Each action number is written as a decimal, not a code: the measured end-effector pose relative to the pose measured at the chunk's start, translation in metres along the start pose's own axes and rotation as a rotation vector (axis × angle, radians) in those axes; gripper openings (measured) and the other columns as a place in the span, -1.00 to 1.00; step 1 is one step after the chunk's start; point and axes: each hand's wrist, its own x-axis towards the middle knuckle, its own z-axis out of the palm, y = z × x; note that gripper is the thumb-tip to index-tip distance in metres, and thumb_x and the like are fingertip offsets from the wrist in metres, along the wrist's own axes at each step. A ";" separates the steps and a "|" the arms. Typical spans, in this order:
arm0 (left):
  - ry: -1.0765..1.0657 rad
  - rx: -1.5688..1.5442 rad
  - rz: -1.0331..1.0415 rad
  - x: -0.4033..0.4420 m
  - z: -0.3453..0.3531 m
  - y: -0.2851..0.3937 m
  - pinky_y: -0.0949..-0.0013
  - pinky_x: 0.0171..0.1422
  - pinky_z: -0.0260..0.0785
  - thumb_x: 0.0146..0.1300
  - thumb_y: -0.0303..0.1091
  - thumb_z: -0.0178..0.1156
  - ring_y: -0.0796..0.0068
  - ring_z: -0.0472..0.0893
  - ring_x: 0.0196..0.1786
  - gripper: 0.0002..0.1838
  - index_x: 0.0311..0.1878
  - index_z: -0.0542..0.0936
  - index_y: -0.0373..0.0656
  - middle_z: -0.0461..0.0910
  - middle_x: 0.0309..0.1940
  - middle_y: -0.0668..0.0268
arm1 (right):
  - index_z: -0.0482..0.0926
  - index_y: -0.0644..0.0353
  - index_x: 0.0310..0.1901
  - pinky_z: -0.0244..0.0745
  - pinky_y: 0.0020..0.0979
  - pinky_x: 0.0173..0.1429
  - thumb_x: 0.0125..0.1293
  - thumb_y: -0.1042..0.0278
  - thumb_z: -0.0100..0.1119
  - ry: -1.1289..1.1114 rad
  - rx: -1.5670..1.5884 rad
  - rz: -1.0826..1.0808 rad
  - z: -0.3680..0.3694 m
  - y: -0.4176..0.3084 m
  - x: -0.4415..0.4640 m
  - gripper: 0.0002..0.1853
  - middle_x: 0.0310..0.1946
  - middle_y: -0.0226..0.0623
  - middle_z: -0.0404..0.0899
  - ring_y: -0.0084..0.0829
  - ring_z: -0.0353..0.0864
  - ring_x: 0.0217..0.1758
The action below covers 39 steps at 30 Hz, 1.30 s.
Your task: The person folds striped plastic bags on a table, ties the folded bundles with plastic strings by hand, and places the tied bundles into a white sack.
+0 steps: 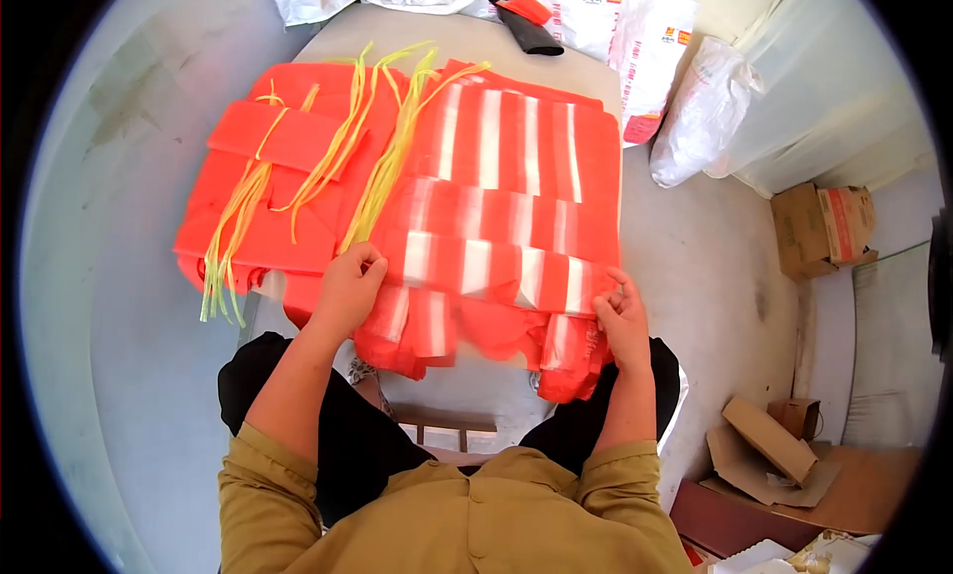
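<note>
A stack of red-and-white striped plastic bags lies in front of me, its near part folded in a band across the stack. Loose handle ends hang over the near edge, towards my knees. My left hand is at the near left corner of the folded bag, thumb and fingers pinched on its edge. At the right end of the same fold is my right hand, fingers curled, gripping the edge. Yellow plastic strips lie between this stack and a pile of plain red bags on the left.
The piles rest on a beige surface. White printed sacks and a black roll-like item sit at its far side. A stuffed white sack stands beyond on the right. Cardboard boxes and opened cardboard are at the right.
</note>
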 end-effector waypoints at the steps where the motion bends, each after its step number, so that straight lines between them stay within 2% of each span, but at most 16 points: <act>1: -0.003 -0.006 -0.005 0.000 0.001 0.000 0.27 -0.10 0.45 0.43 -0.37 0.22 0.36 0.60 -0.26 -0.84 -0.21 0.56 -0.29 0.59 -0.38 0.18 | 0.44 0.26 0.39 0.39 -0.59 -0.18 0.50 0.55 0.17 0.006 -0.034 -0.018 0.004 -0.002 -0.002 -0.54 -0.35 -0.53 0.55 -0.70 0.47 -0.34; 5: -0.025 0.032 -0.004 0.001 0.002 0.000 0.28 -0.10 0.45 0.46 -0.39 0.20 0.38 0.58 -0.28 -0.85 -0.21 0.53 -0.28 0.57 -0.39 0.20 | 0.48 0.29 0.34 0.44 -0.59 -0.05 0.50 0.56 0.22 0.095 -0.064 -0.102 0.010 0.006 0.003 -0.59 -0.30 -0.53 0.55 -0.69 0.52 -0.21; 8: -0.017 0.038 -0.009 0.001 0.004 -0.003 0.29 -0.09 0.44 0.44 -0.38 0.23 0.40 0.57 -0.28 -0.83 -0.24 0.52 -0.27 0.56 -0.39 0.23 | 0.51 0.29 0.30 0.43 -0.59 -0.07 0.53 0.54 0.21 0.106 -0.064 -0.204 0.012 0.016 0.009 -0.64 -0.30 -0.52 0.55 -0.69 0.51 -0.22; 11: -0.004 -0.022 -0.041 0.000 0.005 -0.001 0.30 -0.11 0.43 0.42 -0.37 0.27 0.43 0.56 -0.28 -0.83 -0.22 0.52 -0.25 0.56 -0.39 0.26 | 0.48 0.29 0.35 0.44 -0.58 -0.09 0.49 0.57 0.22 0.071 -0.136 -0.139 0.009 0.020 0.013 -0.57 -0.30 -0.51 0.56 -0.67 0.51 -0.25; 14: -0.065 -0.052 -0.065 -0.003 0.006 0.004 0.46 -0.10 0.36 0.44 -0.40 0.29 0.64 0.43 -0.25 -0.84 -0.17 0.48 -0.19 0.47 -0.38 0.44 | 0.45 0.29 0.41 0.45 -0.57 -0.13 0.43 0.61 0.23 -0.051 -0.275 -0.029 0.007 -0.005 -0.001 -0.48 -0.26 -0.47 0.61 -0.67 0.52 -0.28; 17: -0.010 0.025 0.015 -0.002 0.008 -0.004 0.35 -0.15 0.43 0.40 -0.40 0.29 0.52 0.51 -0.31 -0.83 -0.19 0.48 -0.22 0.54 -0.41 0.32 | 0.41 0.29 0.46 0.46 -0.56 -0.15 0.39 0.63 0.24 -0.092 -0.267 -0.029 0.006 -0.002 -0.004 -0.40 -0.21 -0.42 0.66 -0.66 0.53 -0.30; 20: -0.034 -0.132 -0.173 0.002 0.012 -0.013 0.37 -0.20 0.42 0.42 -0.42 0.27 0.53 0.51 -0.34 -0.83 -0.23 0.46 -0.21 0.52 -0.43 0.33 | 0.44 0.29 0.42 0.46 -0.56 -0.16 0.41 0.62 0.24 -0.077 -0.230 0.017 0.010 -0.008 -0.005 -0.46 -0.19 -0.39 0.68 -0.64 0.54 -0.30; 23: -0.067 -0.403 -0.318 0.002 0.012 -0.004 0.36 -0.23 0.43 0.43 -0.43 0.25 0.54 0.55 -0.35 -0.82 -0.24 0.44 -0.21 0.52 -0.45 0.33 | 0.48 0.28 0.36 0.46 -0.56 -0.17 0.43 0.61 0.23 0.007 -0.056 -0.124 0.016 -0.005 -0.005 -0.52 -0.20 -0.40 0.67 -0.63 0.55 -0.29; 26: -0.080 -0.338 -0.210 0.004 0.015 -0.009 0.48 -0.37 0.38 0.53 -0.46 0.17 0.65 0.48 -0.51 -0.81 -0.24 0.38 -0.13 0.49 -0.46 0.42 | 0.51 0.29 0.31 0.47 -0.56 -0.16 0.45 0.60 0.24 0.030 -0.066 -0.145 0.014 0.007 0.004 -0.59 -0.21 -0.40 0.67 -0.63 0.55 -0.28; 29: -0.054 -0.004 -0.144 0.006 0.009 -0.008 0.22 -0.19 0.49 0.38 -0.39 0.30 0.34 0.65 -0.32 -0.81 -0.19 0.47 -0.24 0.53 -0.49 0.26 | 0.55 0.27 0.26 0.48 -0.56 -0.14 0.46 0.55 0.27 0.055 -0.086 -0.103 0.015 -0.002 0.003 -0.63 -0.15 -0.41 0.66 -0.66 0.54 -0.25; 32: -0.014 0.367 0.073 -0.004 -0.001 0.020 0.23 -0.16 0.52 0.32 -0.39 0.38 0.27 0.67 -0.30 -0.79 -0.15 0.51 -0.18 0.61 -0.36 0.18 | 0.58 0.23 0.23 0.58 -0.40 -0.02 0.39 0.53 0.33 0.215 -0.339 -0.143 0.018 -0.006 -0.001 -0.61 -0.08 -0.31 0.68 -0.46 0.65 -0.14; 35: 0.120 0.484 0.406 -0.009 0.003 0.033 0.07 0.06 0.54 0.15 -0.35 0.48 0.05 0.68 -0.01 -0.62 0.02 0.59 -0.15 0.66 -0.11 0.11 | 0.63 0.17 0.17 0.59 -0.06 0.21 0.32 0.41 0.34 0.282 -0.954 -0.801 0.021 -0.001 -0.007 -0.62 0.17 -0.11 0.66 -0.09 0.69 0.10; 38: -0.072 0.491 0.677 -0.010 0.014 0.050 -0.01 0.32 0.47 0.07 -0.33 0.52 0.03 0.59 0.29 -0.43 0.20 0.61 -0.08 0.61 0.22 0.14 | 0.64 0.12 0.19 0.42 0.07 0.43 0.24 0.43 0.32 -0.116 -1.029 -0.942 0.057 -0.022 -0.016 -0.56 0.32 -0.09 0.58 0.05 0.55 0.35; 39: -0.102 0.577 0.701 -0.010 0.021 0.050 -0.04 0.38 0.43 0.08 -0.34 0.51 0.03 0.55 0.35 -0.39 0.25 0.59 -0.08 0.57 0.29 0.15 | 0.64 0.11 0.21 0.38 0.06 0.46 0.24 0.45 0.30 -0.109 -1.092 -0.940 0.067 -0.023 -0.016 -0.55 0.34 -0.11 0.57 0.03 0.51 0.40</act>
